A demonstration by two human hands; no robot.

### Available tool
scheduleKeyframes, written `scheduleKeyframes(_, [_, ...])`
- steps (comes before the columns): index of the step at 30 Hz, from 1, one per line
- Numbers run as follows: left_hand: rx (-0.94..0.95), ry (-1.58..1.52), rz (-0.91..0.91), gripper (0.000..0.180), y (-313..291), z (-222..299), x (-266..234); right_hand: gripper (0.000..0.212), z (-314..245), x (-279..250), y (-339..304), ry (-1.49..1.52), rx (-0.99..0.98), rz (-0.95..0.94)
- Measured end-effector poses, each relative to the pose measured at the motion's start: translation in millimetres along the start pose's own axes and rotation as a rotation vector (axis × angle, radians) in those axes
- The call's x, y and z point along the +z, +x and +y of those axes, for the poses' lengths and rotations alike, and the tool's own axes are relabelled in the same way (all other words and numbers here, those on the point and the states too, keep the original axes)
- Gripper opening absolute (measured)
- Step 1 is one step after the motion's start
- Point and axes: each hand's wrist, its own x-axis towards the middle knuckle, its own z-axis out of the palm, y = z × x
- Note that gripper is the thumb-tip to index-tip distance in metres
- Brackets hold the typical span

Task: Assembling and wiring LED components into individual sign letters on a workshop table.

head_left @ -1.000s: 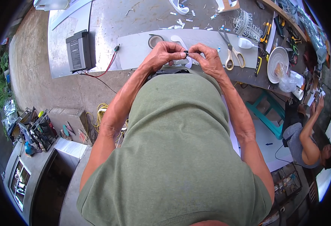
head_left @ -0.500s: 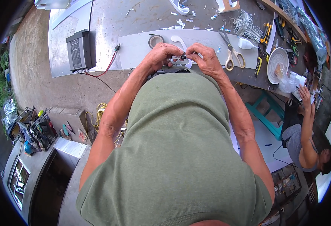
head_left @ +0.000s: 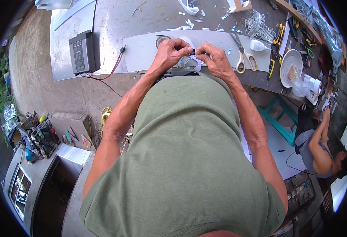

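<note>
While my L hand (head_left: 168, 53) & R hand (head_left: 217, 62) pinch a small dark pc. (head_left: 193, 51), tabletop (head_left: 118, 23) has white scraps (head_left: 188, 27) beyond; concrete floor (head_left: 35, 59) L, green stool (head_left: 274, 124) R.

on our table (head_left: 114, 23): box (head_left: 79, 55) far left. we have a sheet (head_left: 141, 53) before us, tape roll (head_left: 160, 40) on it, just beyond our left hand (head_left: 169, 54). scissors (head_left: 241, 50) right of our right hand (head_left: 215, 61), bottle (head_left: 257, 45) right of those, coil (head_left: 258, 27) behind the bottle. dish (head_left: 283, 70) farther right, bag (head_left: 298, 87) at its near rim. stool (head_left: 278, 120) below the table's near edge, at right.
</note>
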Motion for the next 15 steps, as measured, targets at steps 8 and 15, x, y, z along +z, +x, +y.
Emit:
scheduleKeyframes(8, [-0.085, -0.061, -0.139, 0.022, -1, 9, -2, 0.011, 3, 0, -1, -0.023, 0.02, 0.037])
scheduleKeyframes(15, [-0.237, -0.307, -0.185, 0.021, -1, -4, 0, 0.013, 2, -2, -2, -0.021, 0.03, 0.023])
